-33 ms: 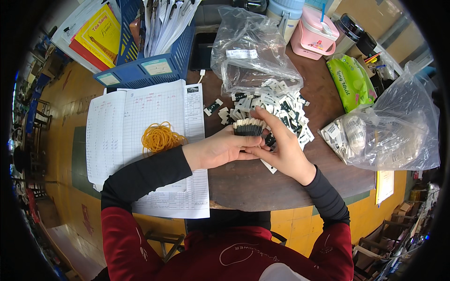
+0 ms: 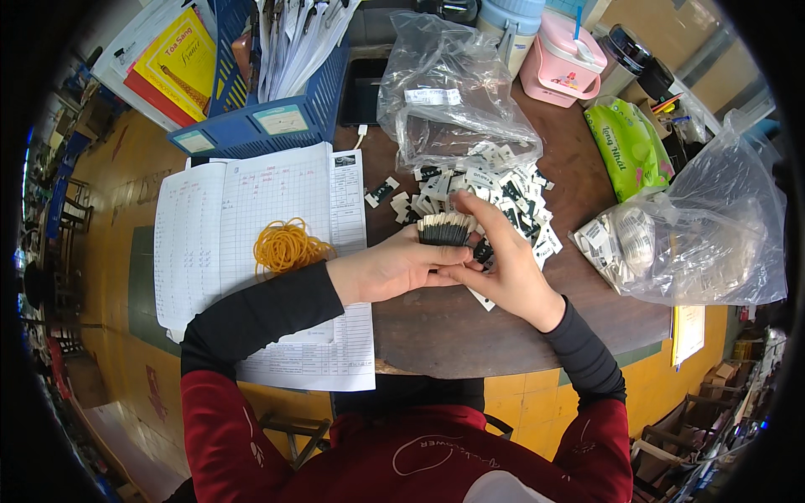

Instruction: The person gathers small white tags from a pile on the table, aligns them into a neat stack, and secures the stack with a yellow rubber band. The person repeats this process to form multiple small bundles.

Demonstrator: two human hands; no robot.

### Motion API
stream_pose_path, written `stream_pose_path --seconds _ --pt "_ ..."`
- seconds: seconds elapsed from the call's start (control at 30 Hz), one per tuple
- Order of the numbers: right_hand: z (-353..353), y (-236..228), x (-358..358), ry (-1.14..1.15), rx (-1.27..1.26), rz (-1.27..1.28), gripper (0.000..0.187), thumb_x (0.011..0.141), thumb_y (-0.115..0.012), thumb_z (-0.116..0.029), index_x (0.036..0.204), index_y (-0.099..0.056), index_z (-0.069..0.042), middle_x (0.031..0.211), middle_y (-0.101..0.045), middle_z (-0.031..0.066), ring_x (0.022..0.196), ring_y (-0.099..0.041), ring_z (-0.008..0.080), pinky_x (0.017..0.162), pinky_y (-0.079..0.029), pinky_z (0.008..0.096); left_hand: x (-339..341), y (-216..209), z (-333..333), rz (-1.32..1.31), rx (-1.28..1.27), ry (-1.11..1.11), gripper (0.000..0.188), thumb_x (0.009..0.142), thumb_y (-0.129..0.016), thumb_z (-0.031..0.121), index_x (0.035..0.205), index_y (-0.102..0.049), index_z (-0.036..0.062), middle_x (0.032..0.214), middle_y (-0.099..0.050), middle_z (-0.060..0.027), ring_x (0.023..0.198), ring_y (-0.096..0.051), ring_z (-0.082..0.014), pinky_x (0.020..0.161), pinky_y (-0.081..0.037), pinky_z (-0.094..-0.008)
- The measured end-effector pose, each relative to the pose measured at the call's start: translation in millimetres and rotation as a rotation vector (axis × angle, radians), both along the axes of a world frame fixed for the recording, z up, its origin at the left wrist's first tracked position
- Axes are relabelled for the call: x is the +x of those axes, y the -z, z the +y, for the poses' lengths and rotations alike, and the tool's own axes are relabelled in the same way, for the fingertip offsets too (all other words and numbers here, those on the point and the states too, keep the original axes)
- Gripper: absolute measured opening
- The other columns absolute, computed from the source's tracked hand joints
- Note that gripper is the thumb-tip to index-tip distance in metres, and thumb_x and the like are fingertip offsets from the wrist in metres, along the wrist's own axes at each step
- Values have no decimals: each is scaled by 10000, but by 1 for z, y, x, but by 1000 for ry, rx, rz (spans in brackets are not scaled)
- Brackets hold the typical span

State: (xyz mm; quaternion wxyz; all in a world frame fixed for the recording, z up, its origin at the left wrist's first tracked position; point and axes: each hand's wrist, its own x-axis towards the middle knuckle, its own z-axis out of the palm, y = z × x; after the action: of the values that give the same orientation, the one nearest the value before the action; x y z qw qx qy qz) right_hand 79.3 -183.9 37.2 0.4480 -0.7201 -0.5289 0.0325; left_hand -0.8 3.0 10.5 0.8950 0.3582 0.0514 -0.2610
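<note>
A fanned stack of black-and-white fabric labels (image 2: pixel 444 232) stands on edge in my left hand (image 2: pixel 387 267), with the thumb pressed along its near side. My right hand (image 2: pixel 513 275) curls round the stack's right end, its forefinger by the top corner and its thumb meeting the left fingers below. Part of the stack's underside is hidden by the fingers. Just beyond both hands lies a loose pile of similar labels (image 2: pixel 516 194), some face up and some turned over. One small group of labels (image 2: pixel 381 192) sits apart to the left.
Yellow rubber bands (image 2: pixel 289 246) lie on an open notebook (image 2: pixel 189 226) at left. Behind stand a blue file rack (image 2: pixel 289 117), a clear plastic bag (image 2: pixel 457 92) and a pink container (image 2: pixel 560 63). At right are a green tissue pack (image 2: pixel 627 147) and a bag of label bundles (image 2: pixel 696 243).
</note>
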Motion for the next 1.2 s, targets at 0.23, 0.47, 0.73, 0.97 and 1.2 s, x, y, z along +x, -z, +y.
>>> stream_pose_path --seconds 0.23,0.47,0.73,0.97,1.2 --pt "-1 3 0 -22 -53 8 852 740 -832 -62 1466 -388 -19 1393 -543 179 1188 -610 301 918 -520 345 1 -4 -2 70 10 -5 349 978 -632 148 1300 -532 62 1247 -625 -119 1184 -619 -224 1040 -506 -394" --pt "1 0 3 -38 -69 44 865 737 -846 -91 1466 -386 -18 1376 -550 194 1209 -601 311 949 -514 358 2 -9 -2 60 -3 15 428 1014 -575 214 1387 -439 53 1313 -558 -130 1243 -567 -254 1065 -486 -427" --pt "0 -4 0 -96 -124 82 874 731 -842 -88 1471 -382 -21 1331 -584 178 1192 -606 307 952 -515 357 -1 -8 -4 66 24 58 390 1043 -525 292 1376 -446 105 1304 -523 -63 1194 -570 -177 1031 -496 -354" --pt "2 -2 1 -128 -61 -3 855 735 -833 -74 1468 -394 -26 1319 -591 168 1161 -616 311 951 -517 362 0 -9 -3 84 -25 107 393 1047 -515 300 1385 -431 117 1323 -508 -49 1203 -561 -172 1031 -481 -348" --pt "2 -3 2 -155 -27 -4 838 720 -820 -98 1456 -422 -57 1267 -593 190 1115 -598 374 947 -501 426 -3 -11 -2 47 -25 117 451 1049 -485 379 1415 -403 128 1382 -474 -37 1262 -505 -154 1071 -437 -349"
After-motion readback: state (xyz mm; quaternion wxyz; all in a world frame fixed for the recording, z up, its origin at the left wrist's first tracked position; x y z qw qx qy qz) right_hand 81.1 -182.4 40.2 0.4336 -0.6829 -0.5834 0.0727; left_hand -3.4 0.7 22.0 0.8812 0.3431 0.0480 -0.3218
